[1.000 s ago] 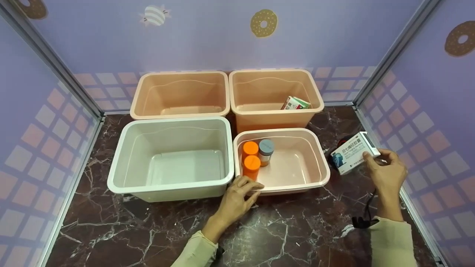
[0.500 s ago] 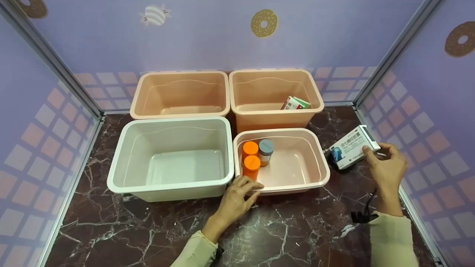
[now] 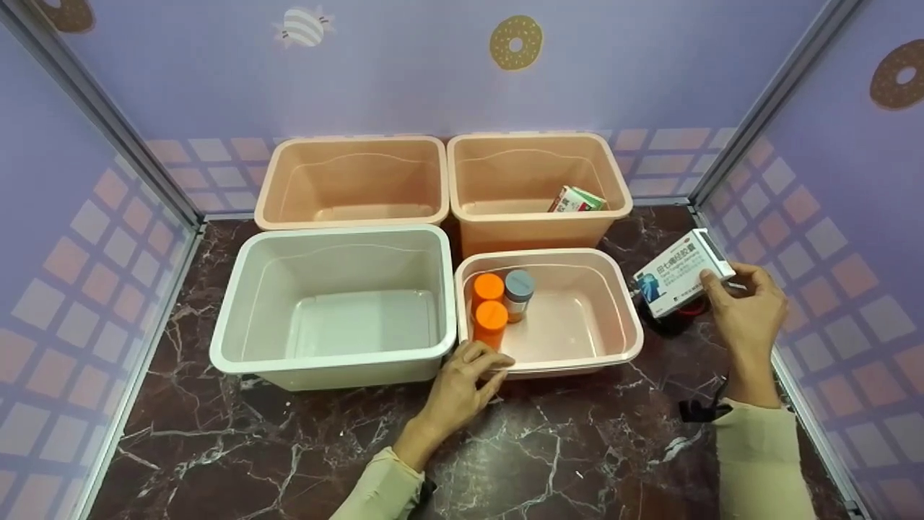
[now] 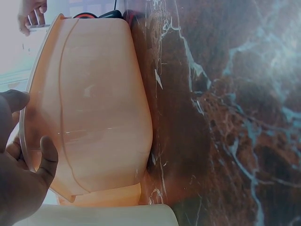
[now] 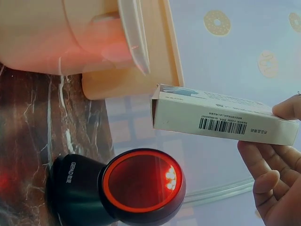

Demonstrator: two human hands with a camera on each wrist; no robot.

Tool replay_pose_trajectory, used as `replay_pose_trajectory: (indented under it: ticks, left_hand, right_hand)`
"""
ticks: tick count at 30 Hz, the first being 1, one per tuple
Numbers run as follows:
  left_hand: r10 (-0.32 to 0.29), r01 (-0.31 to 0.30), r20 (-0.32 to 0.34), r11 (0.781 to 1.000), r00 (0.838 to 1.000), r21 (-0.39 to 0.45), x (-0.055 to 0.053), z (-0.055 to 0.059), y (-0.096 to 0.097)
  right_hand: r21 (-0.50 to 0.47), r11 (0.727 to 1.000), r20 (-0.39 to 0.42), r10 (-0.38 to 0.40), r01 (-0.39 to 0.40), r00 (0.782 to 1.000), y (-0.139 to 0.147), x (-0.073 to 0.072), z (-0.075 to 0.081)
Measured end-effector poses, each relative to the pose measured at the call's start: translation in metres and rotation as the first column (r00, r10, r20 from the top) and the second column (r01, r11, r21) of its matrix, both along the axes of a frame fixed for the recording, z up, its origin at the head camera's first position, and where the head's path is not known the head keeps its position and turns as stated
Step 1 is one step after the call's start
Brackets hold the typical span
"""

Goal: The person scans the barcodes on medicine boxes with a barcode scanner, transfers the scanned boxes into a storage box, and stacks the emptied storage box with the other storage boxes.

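My right hand [image 3: 751,310] pinches a white medicine box [image 3: 682,274] by its near end, thumb on the printed face. The right wrist view shows the box's barcode side [image 5: 223,125], above a black barcode scanner [image 5: 143,183] with a glowing red ring; the two are apart. My left hand [image 3: 465,383] grips the front left rim of the pale pink bin [image 3: 563,363], thumb outside the wall. Inside this bin stand two orange-capped bottles [image 3: 491,318] and a grey-capped bottle [image 3: 518,284]. In the head view the box hides most of the scanner.
Left of the pink bin sits a white bin [image 3: 332,361]. Behind them are two orange bins, the right one [image 3: 534,217] with medicine boxes [image 3: 574,200] inside and the left one [image 3: 350,224] beside it. Purple panels [image 3: 830,144] enclose the dark marbled table [image 3: 289,462].
My right hand has moved up and slightly left with the medicine box, away from the table's front. More of the scanner shows below the box. The left hand stays on the rim.
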State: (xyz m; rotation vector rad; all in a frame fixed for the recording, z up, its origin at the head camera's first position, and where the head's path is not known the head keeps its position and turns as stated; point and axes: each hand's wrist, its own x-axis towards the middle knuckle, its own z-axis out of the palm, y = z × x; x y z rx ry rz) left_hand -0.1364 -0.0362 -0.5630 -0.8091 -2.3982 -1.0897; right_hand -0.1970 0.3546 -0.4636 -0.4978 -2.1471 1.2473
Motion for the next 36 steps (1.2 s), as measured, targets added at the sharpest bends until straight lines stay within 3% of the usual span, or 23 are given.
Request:
replay_pose_trajectory:
  ticks: [10, 18, 36]
  left_hand:
    - [-0.005, 0.005, 0.016, 1.0, 1.0, 0.011, 0.001, -0.001, 0.0]
    - [0.004, -0.004, -0.001, 1.0, 1.0, 0.004, 0.001, 0.0, 0.0]
    - [0.004, -0.004, -0.001, 1.0, 1.0, 0.014, 0.0, -0.001, 0.0]
  right_hand:
    - [-0.013, 0.999, 0.003, 0.041, -0.041, 0.999, -0.011, -0.008, 0.006]
    - [0.019, 0.997, -0.058, 0.069, -0.068, 0.996, -0.018, -0.019, 0.008]
    - [-0.054, 0.992, -0.036, 0.115, -0.117, 0.993, -0.033, -0.039, 0.012]
